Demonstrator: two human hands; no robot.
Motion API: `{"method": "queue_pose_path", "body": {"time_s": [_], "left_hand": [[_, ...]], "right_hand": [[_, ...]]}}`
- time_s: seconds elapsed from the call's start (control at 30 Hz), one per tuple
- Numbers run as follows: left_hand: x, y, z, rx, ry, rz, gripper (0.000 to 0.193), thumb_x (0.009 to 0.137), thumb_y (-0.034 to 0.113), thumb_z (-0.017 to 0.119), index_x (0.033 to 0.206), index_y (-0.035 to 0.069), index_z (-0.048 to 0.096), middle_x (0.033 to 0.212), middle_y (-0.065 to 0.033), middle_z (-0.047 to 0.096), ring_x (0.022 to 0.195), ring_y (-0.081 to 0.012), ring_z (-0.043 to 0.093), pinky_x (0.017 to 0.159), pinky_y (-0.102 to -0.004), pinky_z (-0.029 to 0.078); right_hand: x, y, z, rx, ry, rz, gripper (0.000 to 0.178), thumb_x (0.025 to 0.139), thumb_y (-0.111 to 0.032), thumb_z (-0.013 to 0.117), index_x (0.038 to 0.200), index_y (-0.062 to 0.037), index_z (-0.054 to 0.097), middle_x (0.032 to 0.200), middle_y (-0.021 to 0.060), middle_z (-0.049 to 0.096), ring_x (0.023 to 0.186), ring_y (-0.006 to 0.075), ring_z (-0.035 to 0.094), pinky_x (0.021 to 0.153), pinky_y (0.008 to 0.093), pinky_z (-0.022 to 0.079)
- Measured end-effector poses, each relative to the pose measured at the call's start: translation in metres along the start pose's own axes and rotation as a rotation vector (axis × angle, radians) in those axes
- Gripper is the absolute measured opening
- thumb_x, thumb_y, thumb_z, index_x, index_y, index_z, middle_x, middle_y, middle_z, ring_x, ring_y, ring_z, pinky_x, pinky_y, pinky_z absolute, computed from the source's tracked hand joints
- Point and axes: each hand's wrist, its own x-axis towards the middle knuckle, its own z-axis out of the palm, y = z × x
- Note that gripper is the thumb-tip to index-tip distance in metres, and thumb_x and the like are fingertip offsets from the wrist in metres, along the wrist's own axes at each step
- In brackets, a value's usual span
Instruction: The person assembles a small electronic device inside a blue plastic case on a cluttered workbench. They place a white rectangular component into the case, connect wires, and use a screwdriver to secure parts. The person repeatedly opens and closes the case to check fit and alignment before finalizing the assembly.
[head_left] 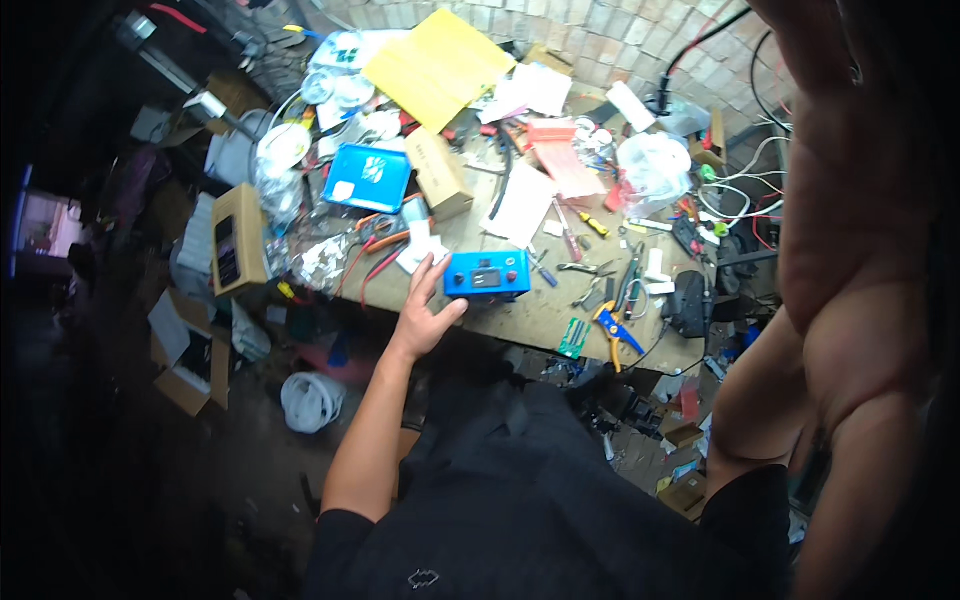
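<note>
My left hand [428,312] reaches over the front edge of the workbench with its fingers spread. Its fingertips and thumb rest against or very near the left side of a small blue box-shaped device [487,274] with a dark display and knobs on its face; I cannot tell if they touch. Raised close to the camera on the right is my right hand [845,190], large and blurred, its fingers hidden beyond the upper edge. A screwdriver [541,266] and pliers [585,268] lie to the right of the device. Farther right are a blue-and-orange wire stripper [617,333] and a green circuit board [573,338].
The cluttered workbench [490,322] carries a cardboard box [438,172], a blue tray [366,179], a yellow envelope [438,68] and a clear plastic bag [653,172]. White cables [745,212] hang at right. Open cartons [190,350] and a white bucket [311,402] stand on the floor at left.
</note>
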Motion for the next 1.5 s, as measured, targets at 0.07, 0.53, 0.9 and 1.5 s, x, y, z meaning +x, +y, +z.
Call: {"method": "queue_pose_path", "body": {"time_s": [0.07,0.53,0.9,1.5], "left_hand": [[-0.01,0.0,-0.003,-0.022,0.017,-0.017,0.081,0.09,0.029,0.083,0.162,0.016,0.05,0.174,-0.0209,0.029,0.158,-0.0371,0.038,0.123,-0.0496,0.04],[-0.143,-0.12,-0.042,-0.093,0.316,-0.37,0.058,0.098,0.016,0.076,0.152,0.006,0.058,0.156,-0.0162,0.056,0.128,-0.0279,0.066,0.105,-0.041,0.057],[-0.23,-0.291,-0.12,-0.157,-0.28,-0.904,0.039,0.097,0.024,0.081,0.124,-0.003,0.074,0.112,-0.0095,0.078,0.099,-0.0175,0.071,0.091,-0.034,0.058],[-0.035,-0.232,-0.145,0.195,-0.723,-0.793,0.026,0.104,0.027,0.073,0.11,0.002,0.074,0.089,-0.0023,0.073,0.074,-0.0114,0.063,0.07,-0.0287,0.053]], "right_hand": [[0.007,0.002,0.009,0.014,-0.009,-0.004,0.088,0.094,-0.038,0.081,0.161,0.0007,0.041,0.146,0.0287,0.059,0.135,0.0398,0.06,0.112,0.0535,0.048],[-0.157,0.014,0.134,0.052,0.033,1.107,0.037,0.097,0.003,0.072,0.133,-0.0012,0.069,0.115,0.0111,0.077,0.102,0.0169,0.074,0.094,0.0327,0.059],[-0.357,-0.053,0.216,-0.263,-0.21,1.771,0.038,0.095,-0.019,0.077,0.129,-0.0008,0.072,0.106,0.0152,0.08,0.095,0.0244,0.077,0.089,0.0378,0.06],[-0.502,-0.251,0.457,0.014,1.003,2.346,0.022,0.097,-0.012,0.072,0.112,0.0038,0.076,0.093,0.0108,0.078,0.082,0.0201,0.075,0.072,0.0366,0.062]]}}
